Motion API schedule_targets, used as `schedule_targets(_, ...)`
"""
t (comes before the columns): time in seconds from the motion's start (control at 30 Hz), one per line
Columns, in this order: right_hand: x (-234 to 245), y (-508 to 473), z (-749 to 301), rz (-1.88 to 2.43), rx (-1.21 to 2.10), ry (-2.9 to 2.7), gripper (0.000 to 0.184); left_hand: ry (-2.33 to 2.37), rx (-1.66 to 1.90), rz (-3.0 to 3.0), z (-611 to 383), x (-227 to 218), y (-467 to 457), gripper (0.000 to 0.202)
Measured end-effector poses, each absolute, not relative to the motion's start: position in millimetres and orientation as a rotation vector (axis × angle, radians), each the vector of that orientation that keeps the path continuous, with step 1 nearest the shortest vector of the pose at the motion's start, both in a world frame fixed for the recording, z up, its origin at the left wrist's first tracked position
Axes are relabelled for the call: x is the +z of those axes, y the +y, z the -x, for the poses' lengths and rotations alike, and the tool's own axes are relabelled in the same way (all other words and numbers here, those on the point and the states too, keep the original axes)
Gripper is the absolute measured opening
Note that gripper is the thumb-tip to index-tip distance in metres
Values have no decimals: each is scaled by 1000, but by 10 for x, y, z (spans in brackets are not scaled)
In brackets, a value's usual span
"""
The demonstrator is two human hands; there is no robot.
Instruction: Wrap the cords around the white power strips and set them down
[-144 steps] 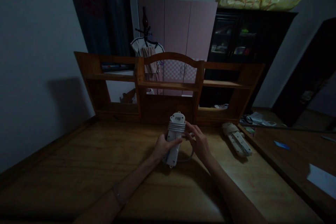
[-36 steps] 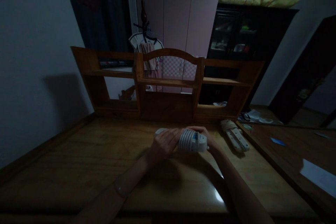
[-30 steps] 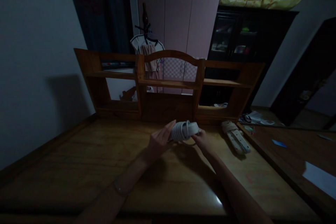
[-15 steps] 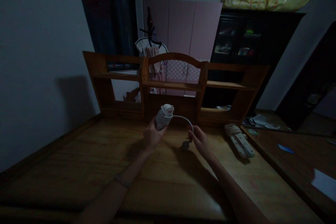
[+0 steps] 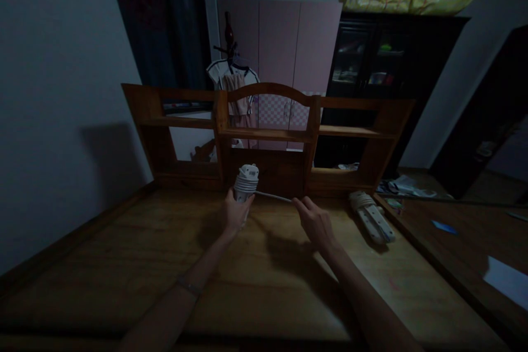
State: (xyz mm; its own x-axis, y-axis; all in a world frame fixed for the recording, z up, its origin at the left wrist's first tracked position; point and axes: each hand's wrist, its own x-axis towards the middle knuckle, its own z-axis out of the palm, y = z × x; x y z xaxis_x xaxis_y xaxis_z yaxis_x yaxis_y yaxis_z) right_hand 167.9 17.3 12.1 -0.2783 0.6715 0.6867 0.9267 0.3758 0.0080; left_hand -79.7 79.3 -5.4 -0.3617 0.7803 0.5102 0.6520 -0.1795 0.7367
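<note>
My left hand [image 5: 235, 212] is closed round a white power strip [image 5: 246, 181], held upright above the wooden desk [image 5: 173, 264], with its white cord wound in coils round the upper part. My right hand [image 5: 314, 221] pinches the free end of that cord [image 5: 273, 196], which runs taut and nearly level from the strip to my fingers. The plug is hidden inside my right hand.
A second power strip [image 5: 372, 215] with wound cord lies on the desk to the right. A wooden shelf unit [image 5: 268, 135] stands along the desk's back edge. Papers [image 5: 505, 281] lie on a darker surface at far right. A grey wall borders the left side.
The strip went from lying sideways in both hands to upright in my left hand. My right hand has pulled a length of cord off the coils until it is taut.
</note>
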Motion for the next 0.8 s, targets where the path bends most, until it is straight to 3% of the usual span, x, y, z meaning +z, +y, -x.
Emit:
schedule_targets(0.1,122,144,-1626,1341,-437,-2125,36,2058,1509,-1881,812,11,724,57)
schedule_targets(0.27,85,108,-1499,1089,34,-2206,23,2152,1380,-2219,837,58,656,57)
schedule_targets(0.5,158,44,-1443,898,515,-2161,25,2163,1105,-2541,788,29,632,71)
schedule_targets(0.8,350,-5,-1543,898,749,-2049,34,1793,945,-3082,579,90,508,56)
